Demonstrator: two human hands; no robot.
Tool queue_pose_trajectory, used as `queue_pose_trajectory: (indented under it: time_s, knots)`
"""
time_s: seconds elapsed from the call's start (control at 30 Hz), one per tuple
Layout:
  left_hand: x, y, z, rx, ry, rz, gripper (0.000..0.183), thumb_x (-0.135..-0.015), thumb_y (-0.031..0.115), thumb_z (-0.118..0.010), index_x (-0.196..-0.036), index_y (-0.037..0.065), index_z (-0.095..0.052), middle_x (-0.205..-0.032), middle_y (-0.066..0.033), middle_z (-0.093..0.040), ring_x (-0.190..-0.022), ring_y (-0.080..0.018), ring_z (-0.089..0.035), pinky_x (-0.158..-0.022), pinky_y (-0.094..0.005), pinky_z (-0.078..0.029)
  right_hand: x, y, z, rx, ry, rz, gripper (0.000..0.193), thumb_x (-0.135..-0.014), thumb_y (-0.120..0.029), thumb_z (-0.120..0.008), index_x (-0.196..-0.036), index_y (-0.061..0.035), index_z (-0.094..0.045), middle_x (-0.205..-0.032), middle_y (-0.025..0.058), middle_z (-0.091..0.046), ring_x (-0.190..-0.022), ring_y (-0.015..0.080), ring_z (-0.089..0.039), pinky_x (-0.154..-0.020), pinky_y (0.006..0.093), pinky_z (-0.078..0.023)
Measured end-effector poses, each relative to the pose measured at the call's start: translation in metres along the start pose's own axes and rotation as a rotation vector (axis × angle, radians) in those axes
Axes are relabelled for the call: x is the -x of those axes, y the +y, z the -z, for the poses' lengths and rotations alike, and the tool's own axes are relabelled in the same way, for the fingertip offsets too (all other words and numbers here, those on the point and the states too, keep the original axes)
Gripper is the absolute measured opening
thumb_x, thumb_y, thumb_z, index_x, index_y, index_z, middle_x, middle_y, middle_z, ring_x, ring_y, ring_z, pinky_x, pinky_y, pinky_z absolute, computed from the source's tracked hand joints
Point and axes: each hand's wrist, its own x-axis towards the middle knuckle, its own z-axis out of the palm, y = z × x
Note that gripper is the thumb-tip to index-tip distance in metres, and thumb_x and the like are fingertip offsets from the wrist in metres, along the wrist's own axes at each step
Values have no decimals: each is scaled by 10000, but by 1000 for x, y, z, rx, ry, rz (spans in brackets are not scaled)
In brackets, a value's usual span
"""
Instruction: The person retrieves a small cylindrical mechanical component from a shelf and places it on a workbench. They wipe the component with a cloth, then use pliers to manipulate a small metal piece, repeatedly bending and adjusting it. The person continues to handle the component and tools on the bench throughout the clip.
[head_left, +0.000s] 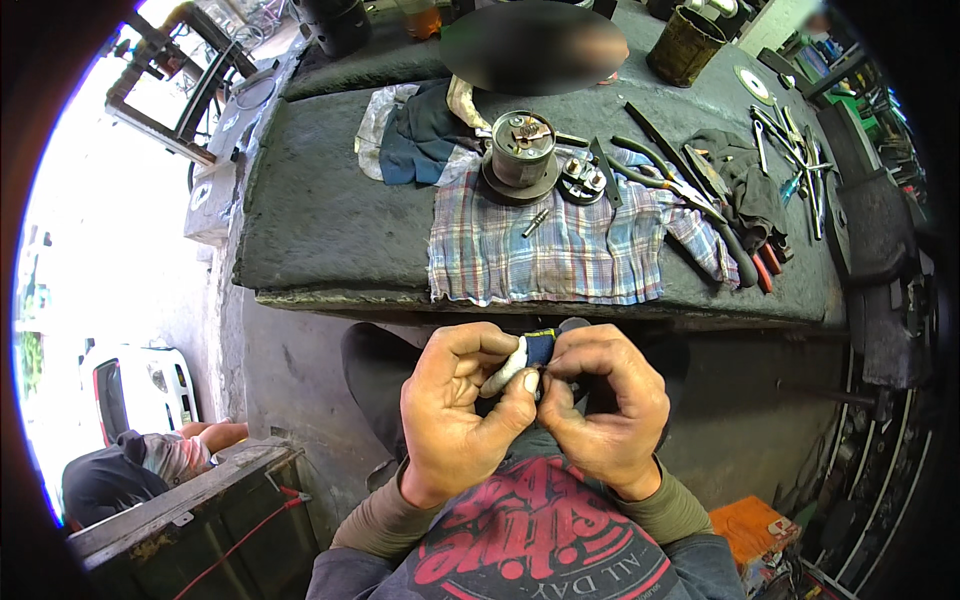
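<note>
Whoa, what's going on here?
A person's left hand and right hand hold a small blue piece with a yellow edge between their fingertips, near a workbench. I can't tell what it is. On the bench, a round metal part stands at the far edge of a plaid cloth, with pliers to its right.

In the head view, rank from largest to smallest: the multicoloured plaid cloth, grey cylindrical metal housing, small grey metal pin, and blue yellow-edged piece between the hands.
1. Plaid cloth
2. Metal housing
Unranked: metal pin and blue piece; the latter is nearer the camera and partly covered.
</note>
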Motion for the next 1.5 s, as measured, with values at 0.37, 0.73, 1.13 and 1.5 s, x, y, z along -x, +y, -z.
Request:
queue_pose_trajectory:
  time_s: [0.37, 0.73, 1.13, 1.5]
  knots:
    - [1, -4, -1, 25, 51, -51, 347, -956, -138, -659, -1268, -67, -525, -1143, -132, -652, -1011, -127, -667, -871, -263, -563, 5, -5, -6, -32, 24, -18, 221, -754, 98, -792, -927, 7, -690, -953, 149, -732, -834, 234, -722, -721, 328, -567]
    - [2, -1, 6, 75, -86, -5, 366, -946, -111, -701, -1261, -35, -533, -1102, -114, -670, -971, -109, -655, -844, -250, -557, -3, -9, -1, -286, 139, -225, 145, -846, 104, -761, -968, 39, -719, -1009, 145, -716, -912, 176, -689, -808, 295, -551]
    - [-6, 2, 14, 399, -66, 246, 387, -958, -60, -737, -1276, -15, -521, -1162, -152, -708, -1074, -161, -694, -912, -290, -592, 0, -16, 14, 91, -56, 18, 278, -765, -8, -856, -1033, -19, -782, -991, 127, -712, -869, 258, -673, -776, 355, -545]
    - [7, 7, 7, 44, -21, -46, 304, -966, -87, -733, -1253, -102, -631, -1170, -170, -723, -1101, -187, -705, -979, -320, -598, 9, -7, 14, -375, -55, -273, 155, -854, 45, -808, -1002, 53, -761, -1010, 132, -721, -904, 175, -684, -777, 301, -550]
